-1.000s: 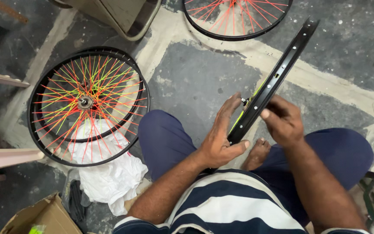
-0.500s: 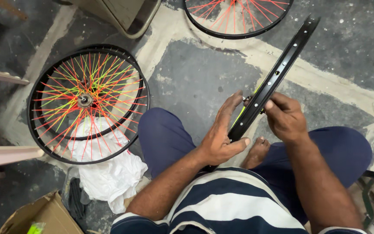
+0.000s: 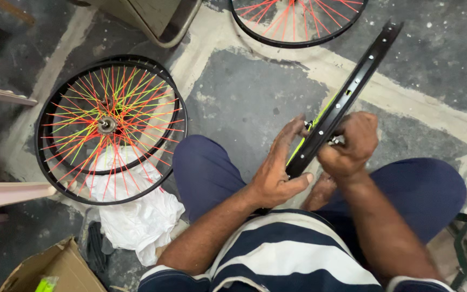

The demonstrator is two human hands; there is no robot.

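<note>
Both our hands (image 3: 277, 173) hold the black rim (image 3: 347, 97) edge-on.
Left grip wraps it; right hand (image 3: 349, 146) pinches a small fitting, likely needing steady seating.

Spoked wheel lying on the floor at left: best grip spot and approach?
Probably the black rim of the wheel, on its near-right arc, coming from above. It lies flat, and spokes and hub fill the middle. That arc is nearest the left hand; the lower edge sits on white cloth.

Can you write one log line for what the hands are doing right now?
left hand: grips black rim | right hand: at rim's inner side | spoked wheels: on floor
</note>
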